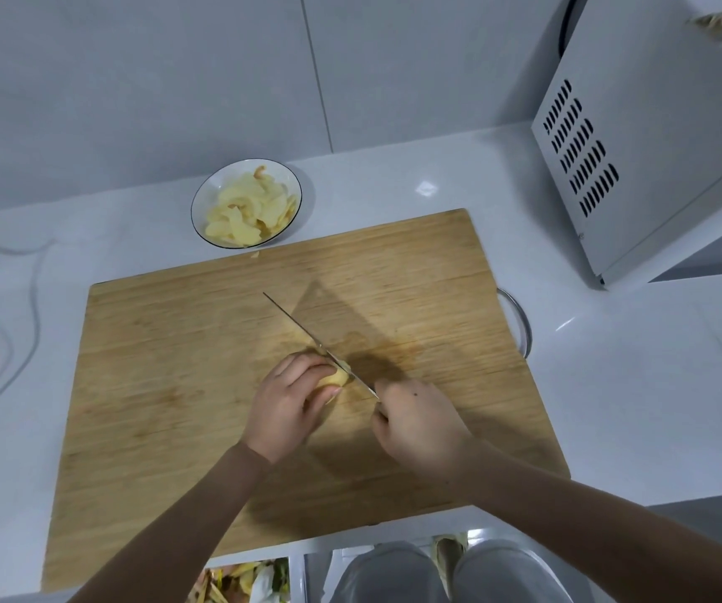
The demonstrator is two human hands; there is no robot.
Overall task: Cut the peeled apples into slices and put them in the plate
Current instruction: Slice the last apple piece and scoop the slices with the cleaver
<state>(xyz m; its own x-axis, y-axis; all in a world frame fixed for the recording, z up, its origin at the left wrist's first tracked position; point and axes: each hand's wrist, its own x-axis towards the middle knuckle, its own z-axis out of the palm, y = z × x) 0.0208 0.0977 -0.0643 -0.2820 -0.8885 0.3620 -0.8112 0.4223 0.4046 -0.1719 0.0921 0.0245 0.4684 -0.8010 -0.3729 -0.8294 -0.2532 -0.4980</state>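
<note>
A wooden cutting board (176,363) lies on the white counter. My left hand (289,402) presses a small piece of peeled apple (336,379) onto the board, fingers curled over it, most of the piece hidden. My right hand (415,422) grips the handle of a knife (302,330); the thin blade runs up and to the left, edge down against the apple's right side. A white plate (202,198) with a dark rim stands behind the board, holding several pale yellow apple slices (250,211).
A white microwave (654,137) stands at the right rear. A small apple scrap (255,254) lies between plate and board. The board's metal handle (517,319) sticks out on its right side. A cord (33,298) and dark object lie at the left. Peels are visible below the counter edge.
</note>
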